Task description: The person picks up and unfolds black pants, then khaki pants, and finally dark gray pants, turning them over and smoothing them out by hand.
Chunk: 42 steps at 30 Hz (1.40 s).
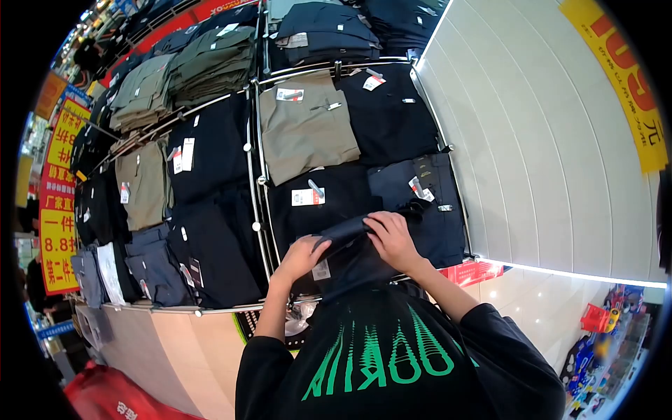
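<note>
A dark pair of trousers (352,267) hangs from both my hands in front of my chest, with its upper edge bunched and rolled over. My left hand (302,259) is closed on the left end of that edge, thumb on top. On the other end my right hand (393,241) grips the cloth, fingers bent over it. A pale tag (320,270) shows beside the cloth, below my left hand. Just beyond my hands lie folded black trousers (350,187) with a white-and-red tag (308,197) and folded dark grey trousers (441,182).
Khaki trousers (308,129) and more dark stacks lie farther up the rack, split by a metal rail (256,203). A pale slatted panel (532,140) stands to the right. Yellow-and-red signs (59,196) hang at far left; a red cloth (115,395) is lower left.
</note>
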Each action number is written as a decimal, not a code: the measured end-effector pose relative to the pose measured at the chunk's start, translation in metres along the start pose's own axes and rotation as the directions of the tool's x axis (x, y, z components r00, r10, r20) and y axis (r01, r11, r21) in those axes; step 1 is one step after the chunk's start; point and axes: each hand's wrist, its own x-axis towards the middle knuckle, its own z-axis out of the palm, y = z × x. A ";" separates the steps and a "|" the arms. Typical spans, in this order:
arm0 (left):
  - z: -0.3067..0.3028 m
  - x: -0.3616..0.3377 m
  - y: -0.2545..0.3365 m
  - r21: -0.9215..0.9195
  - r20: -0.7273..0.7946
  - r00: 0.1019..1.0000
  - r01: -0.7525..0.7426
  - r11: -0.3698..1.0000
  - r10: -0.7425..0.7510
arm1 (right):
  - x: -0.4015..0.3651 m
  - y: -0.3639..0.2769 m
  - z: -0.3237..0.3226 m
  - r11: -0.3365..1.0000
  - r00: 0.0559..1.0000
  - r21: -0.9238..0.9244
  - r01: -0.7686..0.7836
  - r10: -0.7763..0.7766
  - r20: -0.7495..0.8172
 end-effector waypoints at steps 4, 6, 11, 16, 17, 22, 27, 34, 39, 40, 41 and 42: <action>0.006 0.023 -0.012 -0.126 -0.157 0.983 0.071 0.990 -0.091 | -0.003 0.010 -0.006 0.999 0.999 -0.050 -0.020 0.018 -0.041; 0.008 0.035 -0.022 -0.071 -0.177 0.978 0.096 0.993 -0.107 | -0.011 0.020 -0.001 0.997 0.997 -0.064 -0.044 0.048 0.055; 0.015 0.051 -0.041 0.003 -0.266 0.952 0.159 0.987 -0.152 | -0.036 0.045 0.022 0.996 0.958 -0.086 -0.028 0.051 0.282; 0.021 0.064 -0.065 0.023 -0.298 0.929 0.236 0.971 -0.219 | -0.049 0.040 0.031 0.995 0.920 -0.079 -0.065 0.090 0.381; 0.022 0.067 -0.069 0.030 -0.307 0.928 0.232 0.972 -0.212 | -0.050 0.038 0.029 0.996 0.925 -0.080 -0.050 0.076 0.372; 0.024 0.079 -0.074 0.114 -0.326 0.914 0.290 0.950 -0.240 | -0.050 0.040 0.019 0.996 0.915 -0.075 0.048 -0.014 0.404; 0.020 0.077 -0.080 0.092 -0.246 0.950 0.222 0.971 -0.194 | -0.047 0.048 0.013 0.995 0.942 -0.049 0.081 -0.060 0.330; -0.005 0.050 0.010 0.336 -0.309 0.926 -0.107 0.936 0.217 | 0.001 0.057 0.010 0.995 0.998 -0.078 0.056 -0.058 -0.029; 0.006 0.042 -0.013 0.332 -0.209 0.962 -0.099 0.938 0.175 | 0.017 0.062 0.023 0.985 0.997 -0.162 -0.064 0.069 0.023; 0.007 0.045 -0.025 0.337 -0.247 0.964 -0.012 0.941 0.101 | 0.017 0.060 0.024 0.985 0.998 -0.158 -0.064 0.068 0.018; 0.005 0.048 -0.030 0.338 -0.285 0.958 0.075 0.938 0.026 | 0.016 0.058 0.024 0.986 0.998 -0.154 -0.064 0.067 0.014; 0.003 0.050 -0.036 0.293 -0.310 0.951 0.069 0.954 0.026 | 0.011 0.062 0.028 0.990 0.992 -0.112 -0.084 0.094 0.086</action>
